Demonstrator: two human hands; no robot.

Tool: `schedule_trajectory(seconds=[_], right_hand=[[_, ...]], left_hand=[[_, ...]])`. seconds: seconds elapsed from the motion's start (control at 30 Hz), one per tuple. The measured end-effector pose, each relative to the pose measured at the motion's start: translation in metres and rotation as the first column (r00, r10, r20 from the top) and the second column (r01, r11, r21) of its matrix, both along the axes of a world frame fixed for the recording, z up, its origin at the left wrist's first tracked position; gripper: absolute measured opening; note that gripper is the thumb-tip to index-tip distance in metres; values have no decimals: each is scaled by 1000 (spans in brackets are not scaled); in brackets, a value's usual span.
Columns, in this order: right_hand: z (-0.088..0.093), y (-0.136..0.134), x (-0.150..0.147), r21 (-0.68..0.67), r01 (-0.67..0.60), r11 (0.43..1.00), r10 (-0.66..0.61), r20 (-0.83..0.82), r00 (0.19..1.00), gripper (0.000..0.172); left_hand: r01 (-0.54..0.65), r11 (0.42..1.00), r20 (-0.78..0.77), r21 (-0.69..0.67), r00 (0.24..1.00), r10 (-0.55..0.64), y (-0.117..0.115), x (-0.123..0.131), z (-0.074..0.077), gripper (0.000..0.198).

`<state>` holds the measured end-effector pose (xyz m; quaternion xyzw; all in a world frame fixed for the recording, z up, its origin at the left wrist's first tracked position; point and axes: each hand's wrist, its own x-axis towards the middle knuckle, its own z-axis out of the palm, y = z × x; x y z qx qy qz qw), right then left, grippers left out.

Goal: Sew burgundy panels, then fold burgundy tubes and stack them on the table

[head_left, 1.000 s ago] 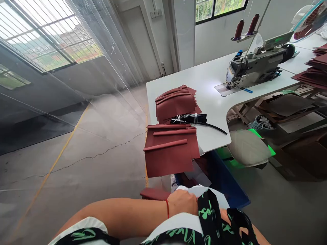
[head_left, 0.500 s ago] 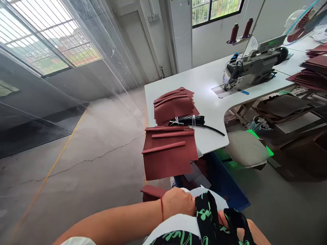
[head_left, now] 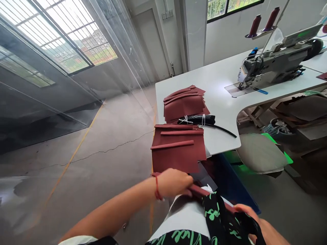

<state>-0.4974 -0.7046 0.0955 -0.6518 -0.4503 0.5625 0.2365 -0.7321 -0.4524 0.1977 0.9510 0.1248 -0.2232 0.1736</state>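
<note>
My left hand point(head_left: 172, 183), with a red cord at the wrist, is closed around a dark red fabric piece point(head_left: 199, 191) with a folded edge, held close to my body. My right hand point(head_left: 246, 210) grips the right end of that piece, partly hidden by the black strap with green lettering point(head_left: 214, 209). Just beyond my left hand, a stack of dark red panels point(head_left: 176, 158) with rolled edges overhangs the table's near edge. A second stack of red panels point(head_left: 184, 105) lies farther back. Between them rests a tied bundle of black strips point(head_left: 198, 119).
A sewing machine point(head_left: 278, 61) with two thread spools stands on the white table point(head_left: 222, 134); blue-handled snips point(head_left: 261, 91) lie beside its needle. Under the table edge is a blue bin point(head_left: 237, 180). A padded stool point(head_left: 260, 153) stands right, and a clear plastic curtain point(head_left: 122, 58) hangs left.
My left hand has moved forward and up from my waist, and the red piece now stretches between both hands. My right hand shows more at the right. The view has swung left.
</note>
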Motion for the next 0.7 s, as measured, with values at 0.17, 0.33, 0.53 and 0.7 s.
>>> schedule_trajectory(seconds=[0.17, 0.33, 0.53, 0.7], right_hand=[[29, 6, 43, 57, 36, 998, -27, -160, 987, 27], [38, 27, 51, 201, 228, 953, -139, -378, 915, 49], [26, 30, 41, 221, 353, 909, -224, -455, 862, 63], [44, 38, 50, 301, 265, 916, -166, -316, 934, 40]], left_hand=[[-201, 891, -9, -407, 976, 216, 73, -39, 15, 25], [-302, 637, -120, -709, 942, 313, 94, -50, -3, 60], [-242, 466, -87, -851, 940, 330, 99, -54, -26, 65], [-269, 680, -188, -682, 963, 192, 73, -35, -11, 28]])
